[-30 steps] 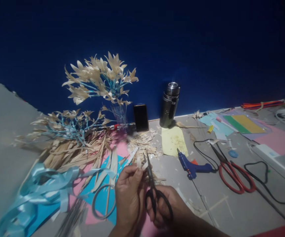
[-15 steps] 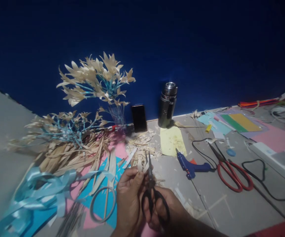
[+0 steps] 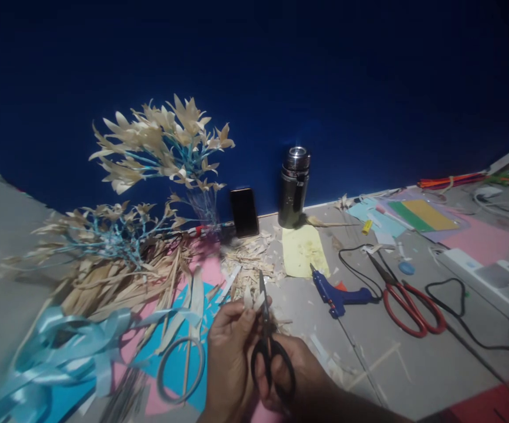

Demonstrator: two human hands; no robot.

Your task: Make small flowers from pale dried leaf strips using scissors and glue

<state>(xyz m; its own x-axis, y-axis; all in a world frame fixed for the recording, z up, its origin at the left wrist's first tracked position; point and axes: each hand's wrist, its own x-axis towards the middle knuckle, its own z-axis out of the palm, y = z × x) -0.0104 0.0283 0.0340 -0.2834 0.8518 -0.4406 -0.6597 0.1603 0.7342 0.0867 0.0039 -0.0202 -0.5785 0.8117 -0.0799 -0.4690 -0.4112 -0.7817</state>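
Note:
Between the fingertips of my left hand (image 3: 232, 341) are small pale pieces of dried husk (image 3: 248, 298), pinched and pointing upward. My right hand (image 3: 292, 367) is closed around the black handles of a pair of scissors (image 3: 266, 329), fingers through the loops. The blades point away from me, close together, right beside the husk and my left fingertips. Just left of my left hand lies a roll of tape (image 3: 160, 376) on blue paper (image 3: 199, 385). Beyond the blades, pale husk scraps (image 3: 248, 258) are strewn over the surface.
Husk flowers (image 3: 166, 132) with blue stems stand in a clear vase at the back left. A phone (image 3: 244, 212) and a flask (image 3: 293, 191) stand by the wall. Rightward lie a blue glue gun (image 3: 340, 295), red-handled scissors (image 3: 413, 308), cords and a power strip (image 3: 478, 273). Blue ribbon (image 3: 64, 346) lies left.
The scissor blades have closed together beside the husk, and the handle loops have drawn nearer each other. My left hand keeps its pinch. The view has shifted slightly to the right.

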